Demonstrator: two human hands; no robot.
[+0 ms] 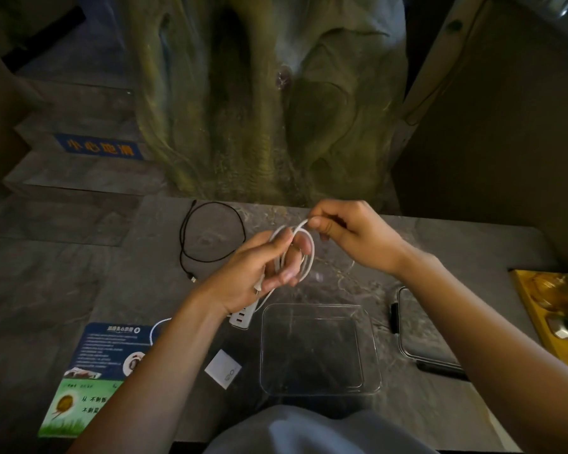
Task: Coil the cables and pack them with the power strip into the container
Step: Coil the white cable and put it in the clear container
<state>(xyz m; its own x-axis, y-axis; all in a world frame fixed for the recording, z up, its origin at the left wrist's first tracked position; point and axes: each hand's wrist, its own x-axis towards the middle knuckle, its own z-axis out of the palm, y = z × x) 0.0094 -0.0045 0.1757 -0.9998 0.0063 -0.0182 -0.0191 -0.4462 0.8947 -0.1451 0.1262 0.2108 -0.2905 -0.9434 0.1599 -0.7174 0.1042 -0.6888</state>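
Observation:
My left hand (259,270) holds a white cable (310,257) wound in loops around its fingers, above the dark table. My right hand (351,234) pinches the cable's free end just above and right of the loops. A black cable (210,235) lies in a loose ring on the table to the left, its plug near the left hand. The white power strip (241,317) lies partly hidden under my left wrist, its white cord (156,327) curving out to the left. The clear square container (318,348) stands open and empty in front of me.
A clear lid (423,329) lies right of the container with a black pen-like item (394,317) beside it. A small white packet (223,368) and a blue-green leaflet (102,371) lie at the left. A yellow tray (551,309) sits at the right edge. A sculpted rock wall rises behind the table.

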